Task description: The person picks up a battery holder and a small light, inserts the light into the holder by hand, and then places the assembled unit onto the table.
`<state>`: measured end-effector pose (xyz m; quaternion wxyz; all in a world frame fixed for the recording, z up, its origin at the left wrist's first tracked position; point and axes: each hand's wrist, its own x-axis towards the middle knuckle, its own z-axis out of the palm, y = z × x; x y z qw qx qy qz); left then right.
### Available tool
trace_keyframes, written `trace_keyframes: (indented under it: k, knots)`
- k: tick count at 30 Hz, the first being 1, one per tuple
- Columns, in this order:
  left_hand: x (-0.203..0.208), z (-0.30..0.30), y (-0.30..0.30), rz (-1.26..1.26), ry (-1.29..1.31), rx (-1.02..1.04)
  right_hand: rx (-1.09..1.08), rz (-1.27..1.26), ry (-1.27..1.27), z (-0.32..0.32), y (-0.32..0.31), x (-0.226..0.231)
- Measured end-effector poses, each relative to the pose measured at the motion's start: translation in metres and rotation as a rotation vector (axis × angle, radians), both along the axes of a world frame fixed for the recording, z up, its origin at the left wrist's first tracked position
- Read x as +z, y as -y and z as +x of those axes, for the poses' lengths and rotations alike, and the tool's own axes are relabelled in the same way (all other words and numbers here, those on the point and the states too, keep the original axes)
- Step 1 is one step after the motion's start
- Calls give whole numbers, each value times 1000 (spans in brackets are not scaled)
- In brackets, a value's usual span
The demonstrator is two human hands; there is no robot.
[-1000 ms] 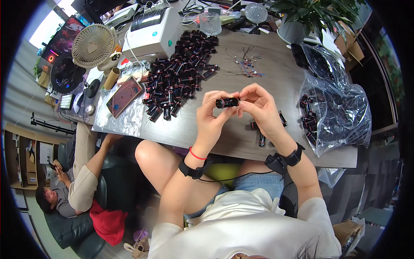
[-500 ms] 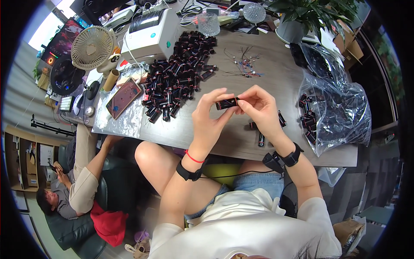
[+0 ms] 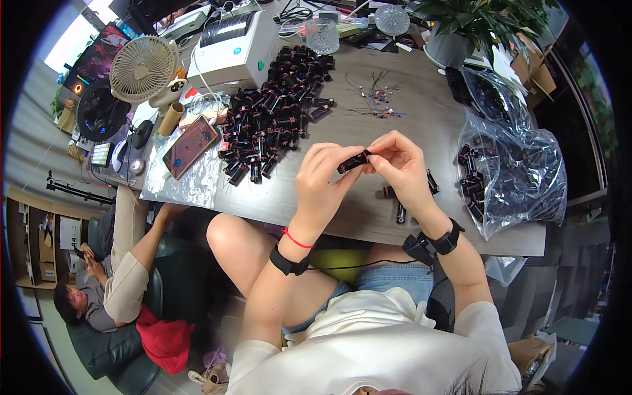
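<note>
Just above the centre of the frame, the left hand (image 3: pixel 322 181) and the right hand (image 3: pixel 398 168) meet over the grey-brown wooden tabletop (image 3: pixel 296 197), both pinching one small black cylindrical part with a red band (image 3: pixel 353 161). The left thumb and fingers are pressed on its lower end, and the right fingertips are closed on its upper end, near a thin lead, though that detail is too small to be sure of.

As a judgement of progress: a large heap of similar black cylinders (image 3: pixel 273 125) lies in the upper middle of the frame, a clear plastic bag of more such parts (image 3: pixel 510 178) sits at the right, and only a few loose cylinders (image 3: pixel 401 204) lie under the hands, so much of the work seems left.

The table's near edge runs just below the wrists. Bare wood between heap and bag gives free room. A bundle of thin wired components (image 3: pixel 378 99) lies farther up.
</note>
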<state>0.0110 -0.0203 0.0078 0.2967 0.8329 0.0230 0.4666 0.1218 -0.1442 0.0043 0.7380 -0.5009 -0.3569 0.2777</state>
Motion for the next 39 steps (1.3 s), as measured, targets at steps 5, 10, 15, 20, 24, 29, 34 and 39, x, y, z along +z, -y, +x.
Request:
trace_keyframes:
  k: [5,10,15,20,24,29,34,39]
  knots:
    - [3,0,5,133,-23,83,-32,-2,28,1,-2,-4]
    - [6,-4,6,66,-117,94,-15,-90,-22,0,-4,2]
    - [4,-5,5,-68,-78,85,46,-43,60,6,-2,-2]
    - [3,-5,3,-15,-85,74,9,-58,36,-3,-4,3]
    - [3,-6,4,-64,-109,75,-20,-83,63,-4,-5,3]
    - [1,-3,9,-250,-80,55,-40,-74,96,-4,-5,-1]
    - [3,-4,12,-302,-107,15,-46,-47,128,-1,-5,-5]
    - [0,-3,16,-323,-70,25,-41,-36,87,-2,-6,-8]
